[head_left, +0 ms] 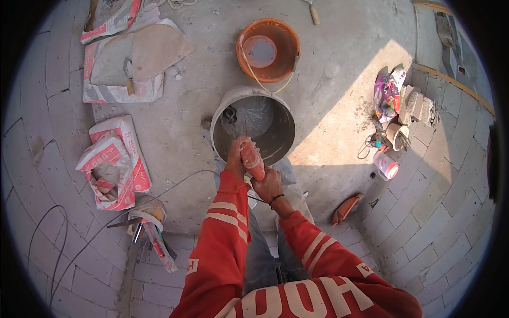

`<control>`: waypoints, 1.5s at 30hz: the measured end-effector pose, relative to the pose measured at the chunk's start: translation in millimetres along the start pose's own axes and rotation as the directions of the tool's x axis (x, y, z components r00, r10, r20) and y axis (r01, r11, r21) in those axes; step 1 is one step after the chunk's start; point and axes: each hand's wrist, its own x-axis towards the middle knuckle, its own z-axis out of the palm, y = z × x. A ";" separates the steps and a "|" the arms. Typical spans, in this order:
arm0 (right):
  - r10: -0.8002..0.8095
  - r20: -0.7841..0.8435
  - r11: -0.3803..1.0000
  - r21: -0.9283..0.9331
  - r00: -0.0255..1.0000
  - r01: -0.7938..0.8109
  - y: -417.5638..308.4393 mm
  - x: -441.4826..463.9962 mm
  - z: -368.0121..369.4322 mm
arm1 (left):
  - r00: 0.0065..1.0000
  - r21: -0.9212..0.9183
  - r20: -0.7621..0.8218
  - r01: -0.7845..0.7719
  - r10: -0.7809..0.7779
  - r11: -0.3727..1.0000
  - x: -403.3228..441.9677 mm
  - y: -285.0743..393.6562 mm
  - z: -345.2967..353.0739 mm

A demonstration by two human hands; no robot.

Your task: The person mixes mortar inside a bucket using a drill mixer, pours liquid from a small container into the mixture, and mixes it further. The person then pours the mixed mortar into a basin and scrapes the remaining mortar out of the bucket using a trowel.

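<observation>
A red power tool (252, 159) is held over the near rim of a large grey bucket (291, 127). My left hand (235, 158) grips its front left side, and my right hand (268, 186) is closed round its rear. Inside the bucket lies wet grey mix (255, 114), with a dark metal mixing paddle (229, 114) at its left side. The shaft between tool and paddle is mostly hidden. A dark cable (180, 183) runs from near the tool to the lower left.
Beyond the bucket stands an orange bucket (295, 53) with some liquid. Red-and-white bags (139, 159) lie at left, above a bucket of tools (154, 212). At right are a purple bag (385, 98), a clear container (386, 165) and a block wall (440, 212).
</observation>
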 end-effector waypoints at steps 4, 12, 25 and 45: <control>0.012 0.027 0.998 -0.062 1.000 -0.011 -2.2 -7.4 -8.7 | 0.997 -0.031 -0.032 0.065 -0.066 0.997 -4.6 -6.6 -3.7; 0.135 0.041 0.956 -0.268 0.990 -0.119 -20.0 -7.0 -40.2 | 0.990 -0.221 0.022 0.138 -0.136 0.966 -17.5 -19.7 20.9; 0.089 -0.133 0.937 -0.325 0.987 -0.128 -9.7 6.4 -69.4 | 0.957 -0.171 0.184 0.256 -0.224 0.951 21.7 -38.5 53.5; 0.071 -0.180 0.989 -0.112 0.981 -0.092 -34.4 36.9 -37.1 | 0.959 0.061 0.268 -0.112 0.092 0.992 7.8 23.8 50.3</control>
